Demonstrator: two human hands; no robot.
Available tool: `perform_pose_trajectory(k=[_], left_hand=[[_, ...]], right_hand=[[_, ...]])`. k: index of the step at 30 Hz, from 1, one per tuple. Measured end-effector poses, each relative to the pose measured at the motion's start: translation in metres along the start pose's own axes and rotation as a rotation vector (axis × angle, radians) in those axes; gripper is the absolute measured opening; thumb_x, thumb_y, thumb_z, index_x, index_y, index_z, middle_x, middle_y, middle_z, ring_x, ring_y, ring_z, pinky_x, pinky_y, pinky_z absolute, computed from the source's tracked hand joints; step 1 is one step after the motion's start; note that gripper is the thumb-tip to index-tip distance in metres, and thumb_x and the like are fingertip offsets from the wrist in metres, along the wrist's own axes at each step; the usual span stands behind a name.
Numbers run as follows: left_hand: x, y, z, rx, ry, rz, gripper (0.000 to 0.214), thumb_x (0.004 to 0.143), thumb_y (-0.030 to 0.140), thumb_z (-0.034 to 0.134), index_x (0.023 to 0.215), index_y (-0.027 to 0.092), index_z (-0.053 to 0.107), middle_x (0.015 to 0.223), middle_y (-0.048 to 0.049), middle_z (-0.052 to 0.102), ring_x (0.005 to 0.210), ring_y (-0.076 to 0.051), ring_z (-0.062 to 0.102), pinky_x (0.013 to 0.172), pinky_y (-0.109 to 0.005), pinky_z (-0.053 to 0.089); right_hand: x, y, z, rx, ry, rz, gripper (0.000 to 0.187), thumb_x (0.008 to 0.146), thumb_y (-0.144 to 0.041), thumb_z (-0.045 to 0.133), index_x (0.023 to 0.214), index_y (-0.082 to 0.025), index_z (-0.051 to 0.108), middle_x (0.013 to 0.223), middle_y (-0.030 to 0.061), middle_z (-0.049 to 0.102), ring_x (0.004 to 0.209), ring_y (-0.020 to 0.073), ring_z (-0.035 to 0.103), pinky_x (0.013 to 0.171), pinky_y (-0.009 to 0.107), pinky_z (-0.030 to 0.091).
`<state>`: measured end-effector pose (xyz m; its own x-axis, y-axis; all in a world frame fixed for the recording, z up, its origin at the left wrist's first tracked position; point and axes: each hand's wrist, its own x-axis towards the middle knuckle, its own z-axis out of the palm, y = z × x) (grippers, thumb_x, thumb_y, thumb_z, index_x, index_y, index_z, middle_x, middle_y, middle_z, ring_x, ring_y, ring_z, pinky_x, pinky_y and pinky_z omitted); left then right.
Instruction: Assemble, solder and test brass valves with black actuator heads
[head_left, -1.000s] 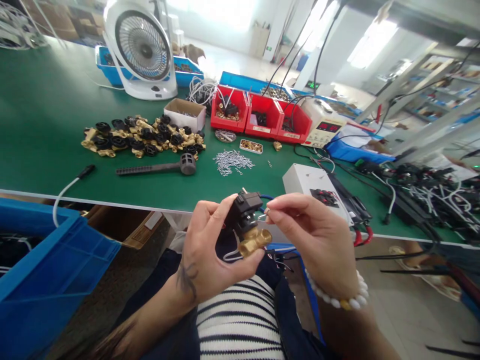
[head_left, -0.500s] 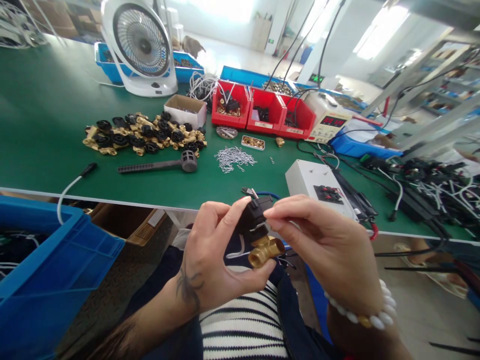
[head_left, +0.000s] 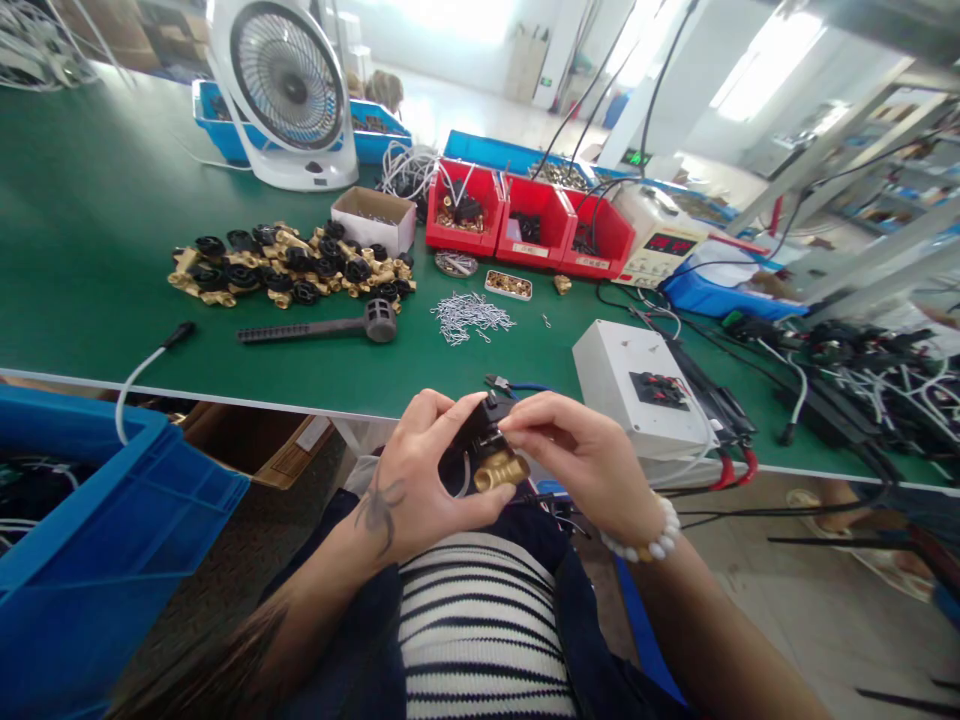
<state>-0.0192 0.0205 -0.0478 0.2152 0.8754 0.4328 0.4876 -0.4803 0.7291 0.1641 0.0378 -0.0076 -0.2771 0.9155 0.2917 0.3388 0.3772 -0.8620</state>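
Observation:
My left hand (head_left: 420, 485) is wrapped round a brass valve body (head_left: 501, 472) with a black plastic housing (head_left: 472, 428) on top, held tilted above my lap. Its thumb lies under the brass and its fingers over the black part. At the right side of the housing, my right hand (head_left: 589, 460) has thumb and index finger pinched together. Something small and metallic shows by those fingertips, but I cannot make out what it is. Silver wire clips (head_left: 469, 316) lie in a loose heap on the green bench (head_left: 330, 375) beyond my hands.
Brass valves with black caps (head_left: 289, 265) are piled at left, behind a black ribbed tool (head_left: 319, 327). Red bins (head_left: 534, 245) stand at the back beside a power supply (head_left: 660, 245). A grey switch box (head_left: 630, 385) sits right. A blue crate (head_left: 112, 500) is lower left.
Both hands have shifted left and slightly up in view with the valve. My right hand now sits farther from the camera, its fingertips still against the housing.

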Motion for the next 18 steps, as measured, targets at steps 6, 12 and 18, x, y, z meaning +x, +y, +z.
perform_pose_trajectory(k=[6, 12, 18], left_hand=[[0.023, -0.046, 0.03, -0.162, 0.098, -0.276, 0.06, 0.071, 0.042, 0.073, 0.124, 0.017, 0.061, 0.095, -0.0034, 0.049, 0.091, -0.021, 0.058, 0.078, -0.036, 0.058], [0.027, -0.065, 0.037, -0.206, 0.123, -0.275, 0.061, 0.073, 0.042, 0.071, 0.128, 0.018, 0.058, 0.099, -0.0039, 0.047, 0.097, -0.02, 0.058, 0.078, -0.032, 0.058], [0.024, -0.062, 0.036, -0.214, 0.108, -0.259, 0.066, 0.072, 0.041, 0.071, 0.131, 0.015, 0.056, 0.101, -0.0054, 0.048, 0.097, -0.021, 0.056, 0.08, -0.035, 0.058]], right_hand=[[0.091, 0.086, -0.01, -0.175, 0.32, 0.346, 0.012, 0.085, -0.022, 0.061, 0.09, -0.014, 0.068, 0.075, 0.0018, 0.069, 0.065, 0.0121, 0.065, 0.07, 0.029, 0.056], [0.141, 0.136, -0.006, -0.464, 0.196, 0.458, 0.014, 0.083, -0.012, 0.062, 0.096, -0.01, 0.068, 0.078, 0.0074, 0.071, 0.075, 0.0187, 0.069, 0.08, 0.037, 0.056], [0.164, 0.127, 0.017, -0.755, -0.058, 0.422, 0.014, 0.089, -0.019, 0.066, 0.101, -0.012, 0.068, 0.108, 0.0092, 0.07, 0.106, 0.0216, 0.065, 0.098, 0.042, 0.05]])
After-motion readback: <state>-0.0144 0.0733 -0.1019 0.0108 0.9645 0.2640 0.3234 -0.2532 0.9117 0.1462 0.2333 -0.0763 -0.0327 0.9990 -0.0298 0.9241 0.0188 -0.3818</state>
